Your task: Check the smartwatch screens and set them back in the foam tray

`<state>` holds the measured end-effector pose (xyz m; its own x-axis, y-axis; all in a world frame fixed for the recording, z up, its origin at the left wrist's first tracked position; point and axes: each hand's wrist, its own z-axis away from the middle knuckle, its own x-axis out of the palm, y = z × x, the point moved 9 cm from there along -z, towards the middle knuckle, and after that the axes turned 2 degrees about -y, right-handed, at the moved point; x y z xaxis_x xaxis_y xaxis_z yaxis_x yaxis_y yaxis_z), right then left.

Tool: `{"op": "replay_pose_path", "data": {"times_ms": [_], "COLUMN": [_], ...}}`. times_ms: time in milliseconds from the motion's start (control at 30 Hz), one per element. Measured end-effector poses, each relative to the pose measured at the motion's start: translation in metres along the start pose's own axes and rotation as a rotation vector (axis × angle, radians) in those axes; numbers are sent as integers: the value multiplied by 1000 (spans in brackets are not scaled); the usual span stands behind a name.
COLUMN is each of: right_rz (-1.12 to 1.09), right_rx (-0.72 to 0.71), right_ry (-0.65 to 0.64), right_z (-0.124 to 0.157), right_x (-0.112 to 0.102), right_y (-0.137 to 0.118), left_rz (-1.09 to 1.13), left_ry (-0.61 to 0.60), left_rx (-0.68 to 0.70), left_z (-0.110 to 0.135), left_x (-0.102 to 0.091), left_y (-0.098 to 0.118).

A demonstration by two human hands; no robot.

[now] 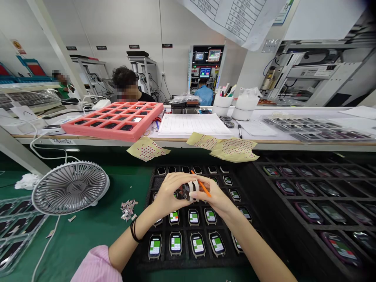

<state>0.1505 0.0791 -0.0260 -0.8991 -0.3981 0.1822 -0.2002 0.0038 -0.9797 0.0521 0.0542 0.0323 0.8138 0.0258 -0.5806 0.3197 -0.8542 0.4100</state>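
Observation:
My left hand [172, 192] is closed on a light-coloured smartwatch body [190, 190], held on edge above a black foam tray [183, 221]. A second pale case edge shows beside it; whether it is a separate watch I cannot tell. My right hand [216, 194] is closed around a thin orange stick [205, 188], and its fingertips touch the watch body from the right. Below the hands, smartwatches [193, 217] with lit green-and-white screens sit in the tray's compartments. My fingers hide part of the held piece and some of the tray.
A grey fan [72, 188] stands left, near scattered small pieces [128, 209]. More watches lie in a dark tray [293, 199] at right. A shelf edge [176, 141] with yellow sticker sheets [235, 149] crosses in front, bearing a pink foam tray [141, 131]. Other people sit beyond.

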Motion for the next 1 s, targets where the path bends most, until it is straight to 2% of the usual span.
{"op": "replay_pose_path", "data": {"times_ms": [67,133,267,367,500,667,867,1000], "right_rz": [53,111,171,175,301,377,388,460], "right_rx": [-41,-142,-544,-730,-796,-825,-843,-805], "right_ry": [-12,9,157,153,199,320,326,349], "right_z": [1,5,36,60,71,74,77,76], "right_x": [0,-4,-20,-20,-13,-14,-16,-17], "right_y": [-8,-24,-72,-88,-87,-87,-86,-79], "left_rz": [-9,-15,19,21,7,1,-2,-15], "left_ry": [26,61,98,104,103,107,104,110], "left_rx": [1,-9,-63,-86,-65,-51,-59,-58], "left_z": [0,0,0,1,1,2,1,1], "left_x": [-4,-10,-20,-24,-22,-21,-21,-21], "left_y": [1,2,1,3,8,11,12,13]}}
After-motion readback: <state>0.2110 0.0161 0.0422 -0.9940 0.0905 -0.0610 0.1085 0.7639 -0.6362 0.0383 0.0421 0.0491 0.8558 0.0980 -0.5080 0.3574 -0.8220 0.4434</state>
